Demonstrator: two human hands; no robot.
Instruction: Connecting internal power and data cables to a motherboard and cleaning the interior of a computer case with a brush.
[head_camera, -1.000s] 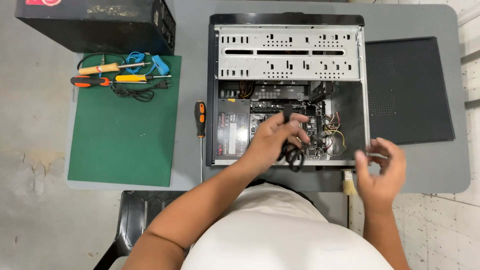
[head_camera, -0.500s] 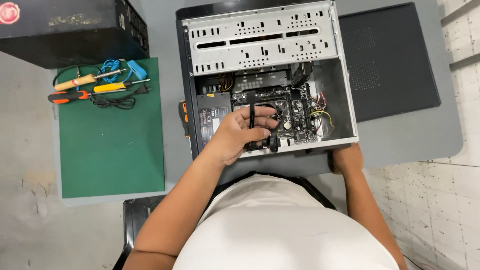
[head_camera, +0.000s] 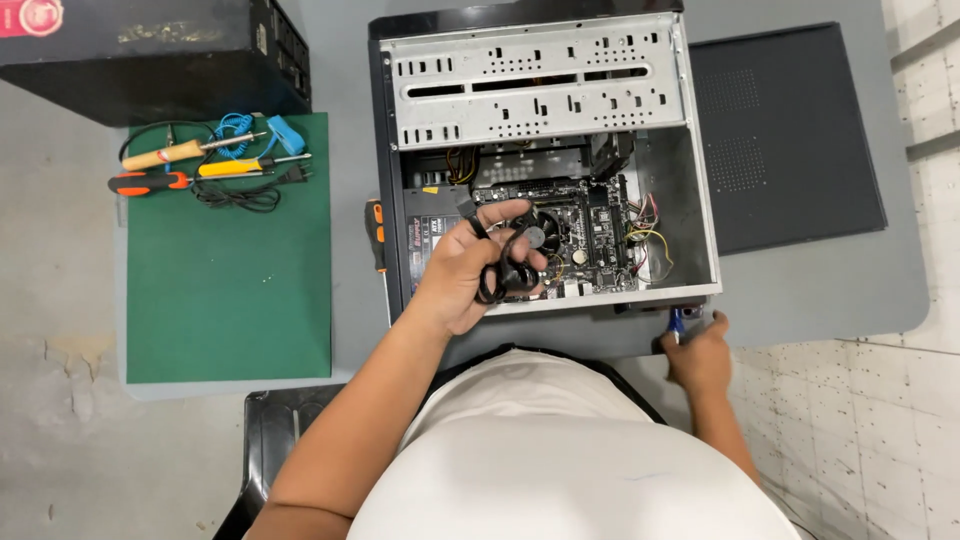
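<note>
Fingers (head_camera: 520, 262) of left hand (head_camera: 470, 272) clenched round a bundle of black cables (head_camera: 503, 272), held just above the near edge of the open computer case (head_camera: 540, 160). Right hand (head_camera: 700, 352) down at the bench edge, near the case's front right corner, fingers curled on a small blue-handled tool (head_camera: 678, 322); grip partly hidden, hard to tell how firm. Behind the cables, motherboard (head_camera: 585, 235) lying flat in the case bottom, coloured wires (head_camera: 650, 235) trailing at its right side. Farther in, grey metal drive cage (head_camera: 535, 85) spanning the case's top half. Off to the right, black side panel (head_camera: 790, 140) flat on the grey bench (head_camera: 830, 290). Left of the case, orange-handled screwdriver (head_camera: 377, 235) just beside its wall, then green mat (head_camera: 228, 270) with tools (head_camera: 190, 165) and a blue coiled strap (head_camera: 250, 128) at its far end. Beyond that, black box (head_camera: 150, 60).
</note>
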